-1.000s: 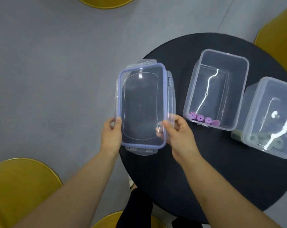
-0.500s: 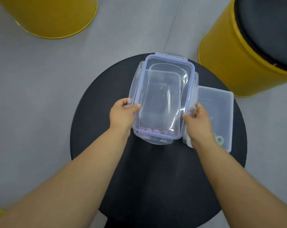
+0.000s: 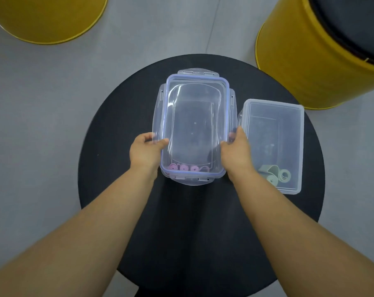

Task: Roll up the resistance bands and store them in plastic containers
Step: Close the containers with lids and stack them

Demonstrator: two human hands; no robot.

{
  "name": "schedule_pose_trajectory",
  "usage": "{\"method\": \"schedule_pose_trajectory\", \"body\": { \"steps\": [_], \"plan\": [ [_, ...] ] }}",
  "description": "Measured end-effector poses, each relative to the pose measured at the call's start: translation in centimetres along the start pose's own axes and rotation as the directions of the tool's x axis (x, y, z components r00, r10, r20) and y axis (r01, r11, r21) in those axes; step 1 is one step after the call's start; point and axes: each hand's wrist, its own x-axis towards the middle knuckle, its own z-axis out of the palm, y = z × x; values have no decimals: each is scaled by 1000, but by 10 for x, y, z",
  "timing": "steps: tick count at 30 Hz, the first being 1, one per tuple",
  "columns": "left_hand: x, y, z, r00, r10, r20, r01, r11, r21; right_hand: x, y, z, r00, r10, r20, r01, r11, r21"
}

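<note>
The round black table (image 3: 194, 243) bears a lidded clear container (image 3: 194, 125) just beside an open container (image 3: 289, 136).

Lidded container (image 3: 227, 116) holds pink rolls (image 3: 183, 168); open container (image 3: 300, 146) beside, green rolls (image 3: 276, 175).

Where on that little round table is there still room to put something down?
Bare tabletop lies left of the left hand and across the near side. The right is crowded: the right hand sits squeezed between the lidded box and the open box.
</note>
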Motion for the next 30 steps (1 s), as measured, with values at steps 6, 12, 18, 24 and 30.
{"method": "schedule_pose_trajectory", "body": {
  "steps": [6,12,18,24,30],
  "plan": [
    [1,-4,-3,1000,2,11,-2,999,-36,2,6,7,1000,-13,13,14,996,-85],
    [1,-4,-9,1000,22,-3,-23,997,-69,1,6,10,999,-13,36,18,990,-142],
    [-4,-4,-9,996,86,8,-86,994,-61,-5,2,11,996,-81,37,86,981,-176],
    [-3,-5,-8,994,110,16,-110,994,-9,-8,1,12,991,-107,84,122,970,-211],
    [1,-2,-13,979,180,96,-200,939,281,-8,0,15,987,-119,107,150,923,-355]
  ]
}}
